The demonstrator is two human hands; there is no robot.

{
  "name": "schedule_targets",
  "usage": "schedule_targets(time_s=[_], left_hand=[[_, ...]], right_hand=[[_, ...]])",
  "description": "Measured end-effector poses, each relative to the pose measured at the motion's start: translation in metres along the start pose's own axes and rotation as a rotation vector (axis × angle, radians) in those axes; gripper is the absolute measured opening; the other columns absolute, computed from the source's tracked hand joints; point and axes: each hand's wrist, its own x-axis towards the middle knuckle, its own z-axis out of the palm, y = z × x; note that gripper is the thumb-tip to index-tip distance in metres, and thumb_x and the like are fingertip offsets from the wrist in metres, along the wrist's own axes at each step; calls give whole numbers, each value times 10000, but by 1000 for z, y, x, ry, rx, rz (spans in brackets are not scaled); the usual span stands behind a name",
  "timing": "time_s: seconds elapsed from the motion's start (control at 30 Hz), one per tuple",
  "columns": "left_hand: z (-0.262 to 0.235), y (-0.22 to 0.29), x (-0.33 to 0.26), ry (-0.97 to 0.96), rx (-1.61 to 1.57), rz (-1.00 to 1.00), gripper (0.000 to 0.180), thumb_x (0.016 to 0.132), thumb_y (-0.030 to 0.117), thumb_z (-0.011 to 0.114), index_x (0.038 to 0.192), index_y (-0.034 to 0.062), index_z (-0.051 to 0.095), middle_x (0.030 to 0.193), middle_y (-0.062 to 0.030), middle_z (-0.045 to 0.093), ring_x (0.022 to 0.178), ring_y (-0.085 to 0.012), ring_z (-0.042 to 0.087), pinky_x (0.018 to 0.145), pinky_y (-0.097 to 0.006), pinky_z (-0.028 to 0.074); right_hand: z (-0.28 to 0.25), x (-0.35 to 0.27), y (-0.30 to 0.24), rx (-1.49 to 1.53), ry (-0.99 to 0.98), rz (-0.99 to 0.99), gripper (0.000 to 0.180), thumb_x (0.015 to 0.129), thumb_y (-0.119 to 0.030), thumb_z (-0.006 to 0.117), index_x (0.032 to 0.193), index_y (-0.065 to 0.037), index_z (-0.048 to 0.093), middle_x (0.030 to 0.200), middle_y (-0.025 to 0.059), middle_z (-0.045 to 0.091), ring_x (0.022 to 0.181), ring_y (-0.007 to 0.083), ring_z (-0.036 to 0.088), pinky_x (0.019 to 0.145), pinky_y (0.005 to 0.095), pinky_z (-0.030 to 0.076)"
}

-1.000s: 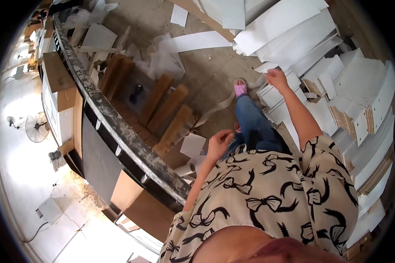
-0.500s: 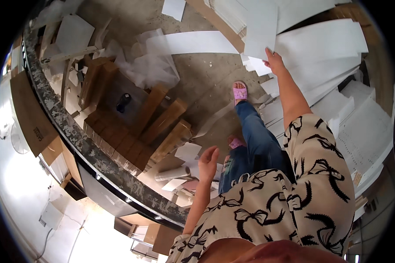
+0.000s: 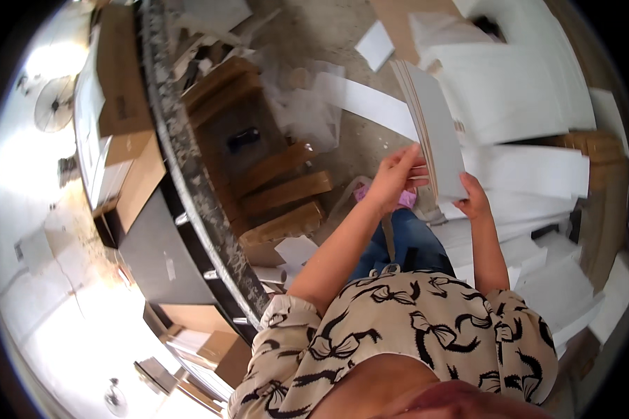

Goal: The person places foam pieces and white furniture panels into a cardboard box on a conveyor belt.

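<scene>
A small stack of white boards (image 3: pixel 440 129) with brown edges tilts up in front of me. My right hand (image 3: pixel 474 199) grips its near right corner, thumb over the top face and the other fingers partly hidden. Beside the stack's left edge is my left hand (image 3: pixel 397 180), its fingers stretched out and slightly apart. The fingertips are at the board edges; whether they press on them I cannot tell. Beyond and to the right, large white sheets (image 3: pixel 517 91) lie in piles.
Brown cardboard cartons (image 3: pixel 286 192) stand on the floor to the left, near crumpled clear plastic (image 3: pixel 304 115). A long white strip (image 3: pixel 367 105) lies on the concrete. Farther left runs a worn dark table edge (image 3: pixel 189 181) with an open cardboard box (image 3: pixel 136 174) beyond it.
My right hand has drawn back toward me and now holds the tilted board stack. My left hand has risen from near my body to the stack's left edge. The view has turned.
</scene>
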Motion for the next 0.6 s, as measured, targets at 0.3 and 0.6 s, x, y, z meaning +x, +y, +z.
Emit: schedule_targets(time_s=[0.3,0.6], left_hand=[[-89,86,-53,143,-180,549,402,865,232,600,1107,-77,516,1025,-113,608,902,-158,580,798,-285,468],[-185,186,-182,421,-418,918,334,808,142,665,1053,-52,544,985,-117,615,847,-174,602,744,-304,495]], right_hand=[[178,44,-55,-907,-385,-272,292,847,-169,592,1074,7,536,912,44,619,850,121,571,726,256,474],[439,51,-58,-816,-705,-479,174,844,-28,589,1007,18,550,876,45,636,755,61,566,669,199,458]])
